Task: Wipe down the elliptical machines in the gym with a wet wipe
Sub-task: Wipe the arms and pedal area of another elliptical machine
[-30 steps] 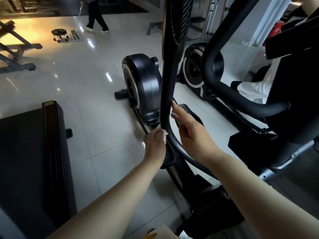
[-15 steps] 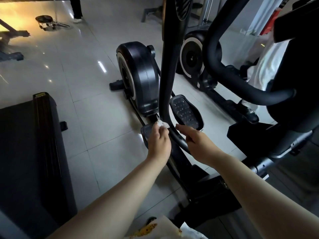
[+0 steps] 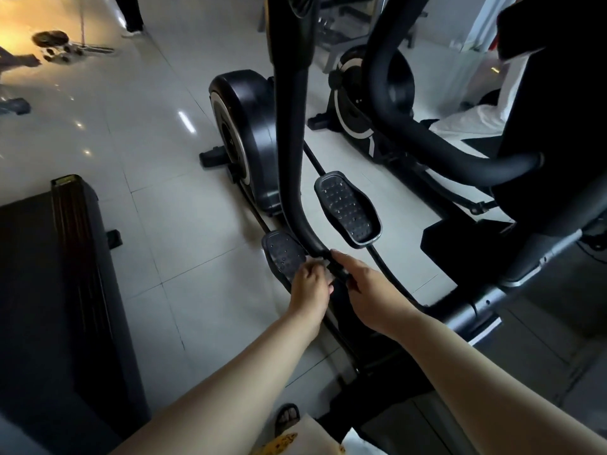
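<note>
A black elliptical machine stands before me, its swing arm [image 3: 289,133] curving down to a joint between the two pedals. My left hand [image 3: 310,285] presses a white wet wipe [image 3: 325,266] against the low end of that arm, just above the left pedal [image 3: 282,254]. My right hand [image 3: 364,284] grips the same bar just to the right of the wipe. The right pedal [image 3: 348,208] sits higher and is free. The flywheel housing [image 3: 244,133] is behind the arm.
A second elliptical [image 3: 371,103] stands at the back right. A dark treadmill deck [image 3: 49,290] fills the left side. The fixed handlebar [image 3: 427,139] arches at the right. A person's legs [image 3: 129,14] and a small wheeled stool [image 3: 51,39] are far off on the tiled floor.
Both hands have slid down the swing arm, from mid-height to its low end by the left pedal. My view has tipped downward. The far-off person has walked away.
</note>
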The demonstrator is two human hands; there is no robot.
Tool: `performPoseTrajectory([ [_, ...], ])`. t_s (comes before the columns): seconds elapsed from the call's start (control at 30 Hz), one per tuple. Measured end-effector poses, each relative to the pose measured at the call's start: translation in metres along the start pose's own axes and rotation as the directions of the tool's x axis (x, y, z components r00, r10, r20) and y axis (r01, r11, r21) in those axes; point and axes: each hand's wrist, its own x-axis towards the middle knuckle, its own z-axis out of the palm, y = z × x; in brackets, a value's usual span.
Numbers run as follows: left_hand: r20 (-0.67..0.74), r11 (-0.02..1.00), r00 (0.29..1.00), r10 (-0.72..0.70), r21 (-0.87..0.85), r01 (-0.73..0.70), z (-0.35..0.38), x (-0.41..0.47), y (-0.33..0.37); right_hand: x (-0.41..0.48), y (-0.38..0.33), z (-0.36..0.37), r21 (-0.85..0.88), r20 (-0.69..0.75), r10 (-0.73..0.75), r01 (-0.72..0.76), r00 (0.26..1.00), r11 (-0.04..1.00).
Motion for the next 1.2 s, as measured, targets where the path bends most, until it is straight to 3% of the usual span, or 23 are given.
performPoseTrajectory([
  [0.17,-0.189,0.989,0.971,0.147,0.018,-0.146,-0.005,0.008,0.007,-0.010,0.021,-0.007,-0.063,-0.015,0.053,-0.054,0.998,0.997],
  [0.3,-0.194,0.997,0.979,0.070,-0.027,-0.076,0.010,0.010,-0.006,-0.024,0.035,-0.008,-0.083,-0.033,0.094,-0.097,0.995,0.992],
  [0.47,-0.105,0.977,0.983,-0.152,-0.163,0.134,0.047,-0.010,-0.035,-0.047,0.059,-0.010,-0.138,-0.051,0.077,-0.083,0.996,0.987],
  [0.57,0.008,0.951,0.963,-0.271,-0.153,0.269,0.060,-0.018,-0.055,-0.056,0.075,-0.009,-0.163,-0.059,0.098,-0.107,0.993,0.981],
  [0.63,0.042,0.950,0.961,-0.272,-0.147,0.276,0.061,-0.027,-0.057,-0.059,0.081,-0.008,-0.193,-0.072,0.080,-0.092,0.994,0.977],
  [0.8,-0.123,0.948,0.980,-0.154,-0.299,0.111,0.054,-0.021,-0.047,-0.064,0.088,-0.003,-0.240,-0.110,0.028,-0.054,0.994,0.969],
  [0.93,-0.069,0.899,0.965,-0.254,-0.386,0.209,0.073,-0.028,-0.048,-0.075,0.097,0.001,-0.269,-0.180,0.006,-0.055,0.984,0.962],
  [1.1,0.108,0.849,0.908,-0.405,-0.325,0.417,0.101,-0.046,-0.070,-0.086,0.108,0.002,-0.313,-0.218,-0.031,-0.039,0.975,0.949],
  [1.2,0.123,0.842,0.895,-0.428,-0.306,0.445,0.101,-0.053,-0.075,-0.088,0.112,0.002,-0.330,-0.223,-0.054,-0.023,0.973,0.944],
])
